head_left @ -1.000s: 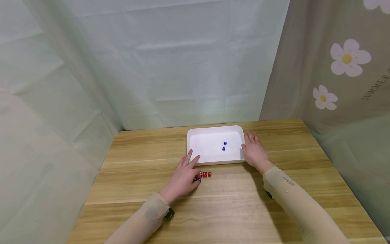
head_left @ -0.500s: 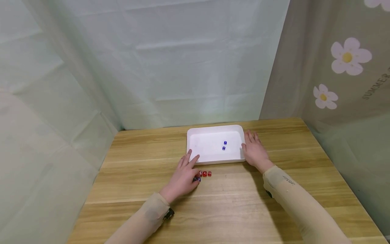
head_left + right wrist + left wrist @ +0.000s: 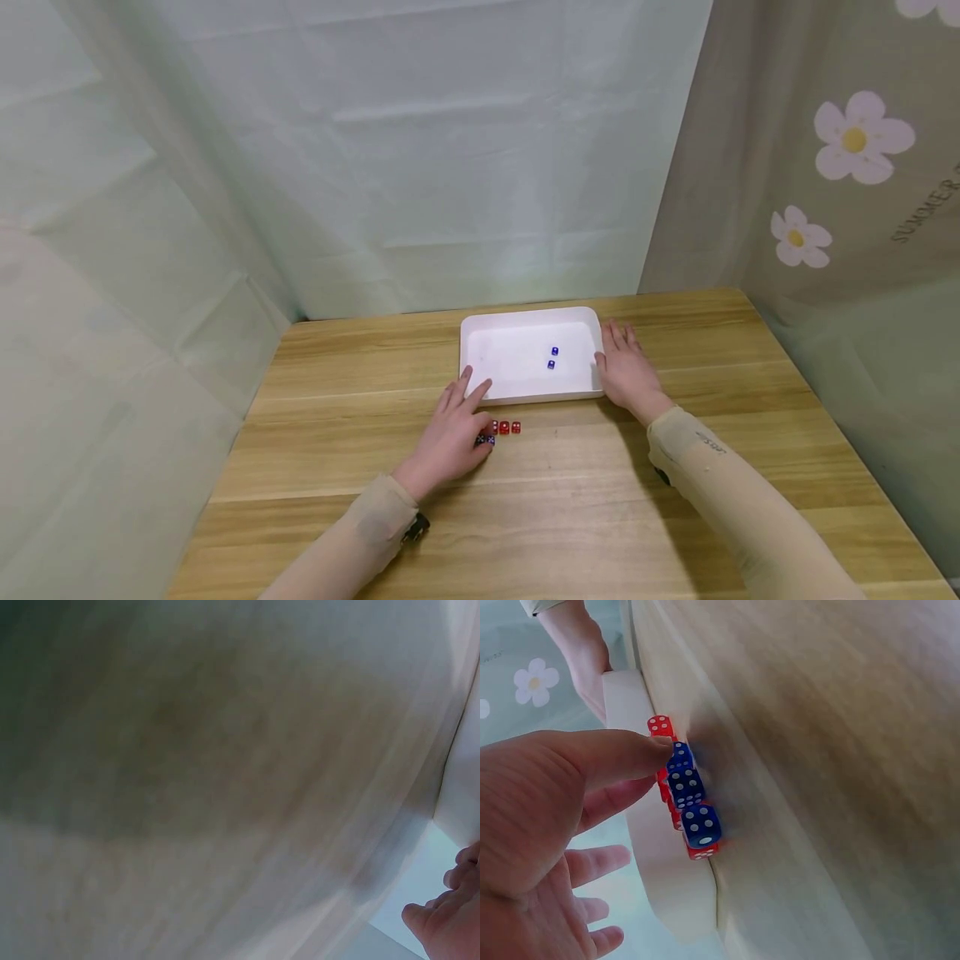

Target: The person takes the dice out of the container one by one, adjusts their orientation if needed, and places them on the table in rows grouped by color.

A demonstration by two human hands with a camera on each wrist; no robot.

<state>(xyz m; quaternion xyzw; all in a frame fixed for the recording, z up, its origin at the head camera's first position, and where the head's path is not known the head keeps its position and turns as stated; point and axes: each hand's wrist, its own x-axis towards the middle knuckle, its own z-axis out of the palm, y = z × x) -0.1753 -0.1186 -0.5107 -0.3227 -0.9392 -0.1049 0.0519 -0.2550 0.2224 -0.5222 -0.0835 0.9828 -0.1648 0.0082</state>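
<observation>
At the tray's near left corner, my left hand [image 3: 447, 437] has its thumb and index finger on the far-end blue die [image 3: 679, 756] of a short blue row, while its other fingers spread toward the tray rim. Behind the blue dice [image 3: 686, 786] runs a row of red dice [image 3: 504, 427], partly hidden by the hand in the head view. My right hand [image 3: 632, 375] rests along the right wall of the white tray [image 3: 540, 399], fingers straight and thumb at the rim. Two more blue dice [image 3: 551, 365] lie inside the tray.
The wood-grain table [image 3: 570, 517] extends around the tray and toward the front. A pale curtain [image 3: 450, 167] hangs right behind its back edge, and a flowered cloth [image 3: 795, 167] hangs at the right.
</observation>
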